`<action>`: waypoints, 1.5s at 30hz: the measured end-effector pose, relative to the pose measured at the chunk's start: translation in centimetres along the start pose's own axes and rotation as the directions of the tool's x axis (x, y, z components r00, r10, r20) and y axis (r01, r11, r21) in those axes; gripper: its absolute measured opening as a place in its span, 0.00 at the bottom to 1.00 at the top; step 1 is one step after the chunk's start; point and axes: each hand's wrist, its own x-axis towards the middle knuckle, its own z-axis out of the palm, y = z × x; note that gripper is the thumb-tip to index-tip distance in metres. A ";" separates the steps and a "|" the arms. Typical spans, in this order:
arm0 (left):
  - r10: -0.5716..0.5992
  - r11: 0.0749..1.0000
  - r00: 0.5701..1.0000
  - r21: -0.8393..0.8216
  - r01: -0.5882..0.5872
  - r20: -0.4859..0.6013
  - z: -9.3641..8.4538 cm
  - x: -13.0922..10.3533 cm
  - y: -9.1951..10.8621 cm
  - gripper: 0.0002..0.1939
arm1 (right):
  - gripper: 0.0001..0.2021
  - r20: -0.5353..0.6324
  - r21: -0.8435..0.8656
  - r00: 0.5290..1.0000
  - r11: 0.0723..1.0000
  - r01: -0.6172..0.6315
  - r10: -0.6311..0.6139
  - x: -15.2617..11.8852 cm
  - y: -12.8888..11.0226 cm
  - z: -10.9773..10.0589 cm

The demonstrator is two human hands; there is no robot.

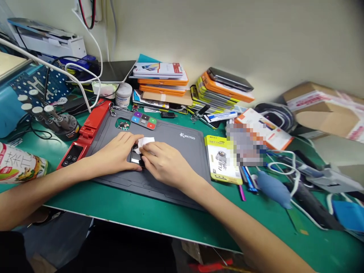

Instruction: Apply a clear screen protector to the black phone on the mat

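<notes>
On the grey work mat [176, 167] lies a small black phone [135, 158] with a glossy screen, partly covered by my hands. My left hand [122, 151] grips its left side, with the thumb along the near edge. A white wipe [146, 141] is pinched in the fingers of my right hand [162, 159], which presses it against the phone's upper part. Just behind my hands sits a small pad with coloured squares [143, 120], beside a recess of tiny screws and parts [123, 123] in the mat.
To the left stand a red device [93, 117], a screwdriver holder [66, 129] and a food cup [21, 165]. Stacked boxes [162, 81] line the wall. A yellow battery pack [223, 159], blue air blower [273, 187] and cables crowd the right.
</notes>
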 end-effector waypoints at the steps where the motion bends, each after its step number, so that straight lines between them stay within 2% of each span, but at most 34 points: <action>1: -0.003 1.000 1.000 -0.002 0.003 0.003 0.0 0.0 0.0 0.49 | 0.12 -0.011 0.002 1.000 1.000 -0.012 0.012 -0.7 0.3 -0.3; 5: 0.001 1.000 1.000 0.010 -0.001 -0.010 0.3 -0.1 -0.1 0.50 | 0.13 -0.088 -0.028 0.995 0.998 -0.048 0.046 -3.3 1.0 -1.2; 10: 0.024 1.000 1.000 0.009 -0.024 -0.006 0.5 -0.3 0.0 0.49 | 0.16 -0.120 -0.144 0.992 0.989 -0.044 0.026 -3.7 -0.5 -0.9; 15: 0.044 0.999 0.999 0.027 -0.044 0.002 0.1 -0.3 0.1 0.50 | 0.13 -0.142 -0.016 0.990 1.000 0.007 -0.009 -3.6 -2.2 -1.1; 18: 0.045 0.999 0.999 0.020 -0.045 0.019 0.0 -0.2 0.0 0.50 | 0.10 -0.189 0.059 0.981 0.997 0.041 -0.030 -3.8 -2.4 -1.5; 22: 0.045 0.999 0.998 -0.014 -0.044 0.037 -0.1 -0.2 -0.1 0.49 | 0.12 -0.190 0.086 0.982 0.995 0.042 -0.025 -4.1 -2.4 -1.6; 26: -0.002 0.995 0.996 -0.097 0.010 0.087 -0.6 -0.4 -0.3 0.49 | 0.13 -0.181 0.102 0.982 0.993 0.065 -0.046 -4.2 -2.1 -1.8; 30: -0.049 0.971 0.989 -0.226 0.080 0.137 -1.2 -0.2 -0.5 0.44 | 0.13 -0.143 0.103 0.987 0.990 0.092 -0.077 -4.0 -2.1 -1.6; 33: -0.130 0.924 0.984 -0.343 0.166 0.126 -1.5 0.2 -0.3 0.35 | 0.13 -0.134 0.050 0.982 0.989 0.141 -0.134 -3.5 -2.7 -1.2; 35: -0.198 0.846 0.975 -0.484 0.223 0.103 -1.9 0.5 0.2 0.31 | 0.13 -0.132 0.013 0.977 0.986 0.168 -0.165 -3.2 -3.1 -1.1; 37: -0.238 0.727 0.969 -0.649 0.223 0.066 -2.6 0.7 0.6 0.34 | 0.12 -0.135 -0.007 0.976 0.985 0.173 -0.172 -3.2 -3.0 -1.4; 39: -0.258 0.634 0.966 -0.749 0.192 0.029 -3.5 1.0 0.9 0.41 | 0.10 -0.148 -0.016 0.979 0.990 0.143 -0.144 -3.5 -2.4 -1.8; 43: -0.295 0.691 0.955 -0.697 0.191 -0.030 -4.8 1.2 0.9 0.45 | 0.09 -0.201 -0.052 0.977 0.997 0.054 -0.064 -4.8 0.0 -2.6; 45: -0.305 0.634 0.952 -0.743 0.213 0.013 -4.8 1.2 0.9 0.45 | 0.09 -0.207 -0.075 0.977 0.996 0.042 -0.056 -5.3 1.1 -2.7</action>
